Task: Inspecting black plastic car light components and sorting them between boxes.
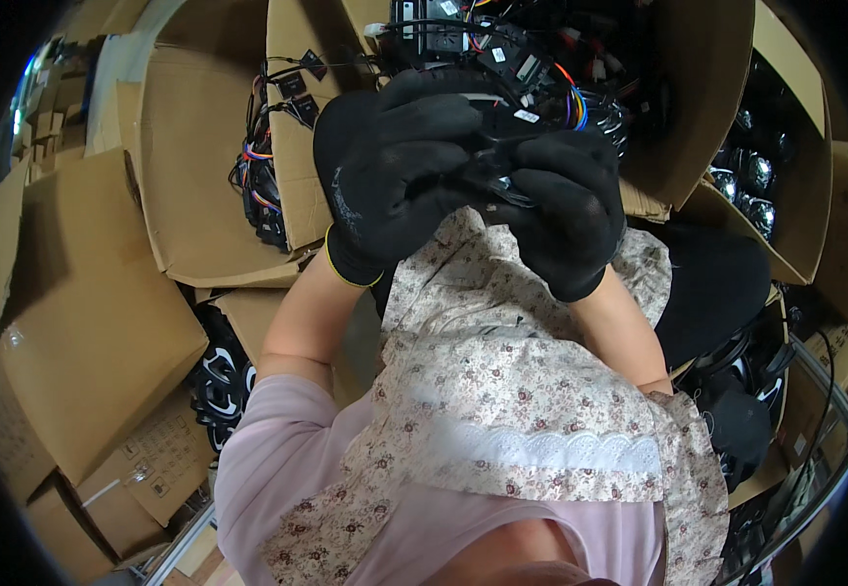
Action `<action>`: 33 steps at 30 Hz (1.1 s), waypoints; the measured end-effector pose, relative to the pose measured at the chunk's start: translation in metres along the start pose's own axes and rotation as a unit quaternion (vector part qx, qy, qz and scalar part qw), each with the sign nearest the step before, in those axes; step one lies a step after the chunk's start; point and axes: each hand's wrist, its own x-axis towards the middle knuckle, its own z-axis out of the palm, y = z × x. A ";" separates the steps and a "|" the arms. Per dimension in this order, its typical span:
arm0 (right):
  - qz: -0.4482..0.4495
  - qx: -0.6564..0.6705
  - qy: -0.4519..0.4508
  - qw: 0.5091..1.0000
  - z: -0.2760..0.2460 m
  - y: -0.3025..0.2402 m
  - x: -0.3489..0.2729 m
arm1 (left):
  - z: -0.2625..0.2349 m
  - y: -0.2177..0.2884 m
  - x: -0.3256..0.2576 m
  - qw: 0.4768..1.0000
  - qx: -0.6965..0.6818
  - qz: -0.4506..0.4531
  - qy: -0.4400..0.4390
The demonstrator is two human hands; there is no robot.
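Both of my hands wear black gloves and meet in front of my chest. My left hand (395, 161) has its fingers curled and pressed toward the right one. Closed as well, my right hand (571, 205) faces it from the other side. Between them a small dark, shiny piece (512, 190) shows, mostly covered by the fingers, so I cannot make out its kind. Just beyond the hands, a cardboard box holds black electronic modules (434, 37) with coloured wires (575, 105).
An opened cardboard box (199, 146) at the left has wired black parts (266, 190) beside its flap. Another box (805, 195) at the right holds shiny rounded parts (758, 174). Black and silver parts (219, 381) lie low at the left. A metal rail (829, 391) curves at the right.
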 end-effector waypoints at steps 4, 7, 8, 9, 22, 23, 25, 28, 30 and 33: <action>-0.008 -0.015 -0.014 1.000 0.002 0.004 0.006 | -0.004 -0.002 -0.008 0.999 -0.003 -0.026 -0.027; 0.033 -0.035 -0.021 0.999 0.006 0.002 0.011 | 0.010 -0.002 -0.018 0.996 0.024 -0.074 0.050; 0.089 -0.009 0.065 0.994 0.008 0.000 0.016 | 0.021 0.002 -0.026 0.960 -0.107 -0.199 0.164; 0.144 0.019 0.149 0.978 0.011 0.000 0.021 | 0.027 0.000 -0.035 0.880 -0.234 -0.313 0.271; 0.087 0.013 0.014 0.996 -0.003 0.007 0.001 | -0.005 0.009 -0.017 0.935 -0.175 -0.300 0.070; 0.086 0.015 0.012 0.996 -0.001 0.006 0.001 | -0.003 0.010 -0.019 0.935 -0.174 -0.301 0.073; 0.129 0.094 0.037 0.986 0.001 0.005 -0.001 | 0.001 0.011 -0.025 0.945 -0.179 -0.264 0.077; 0.076 0.058 0.017 0.995 0.000 0.008 0.001 | -0.002 0.007 -0.024 0.973 -0.107 -0.196 0.058; 0.037 0.000 0.005 0.999 -0.002 0.004 0.005 | -0.001 0.003 -0.028 0.984 -0.064 -0.156 0.049; 0.030 0.007 0.046 0.998 0.001 0.004 0.001 | -0.005 0.001 -0.023 0.994 -0.071 -0.085 0.011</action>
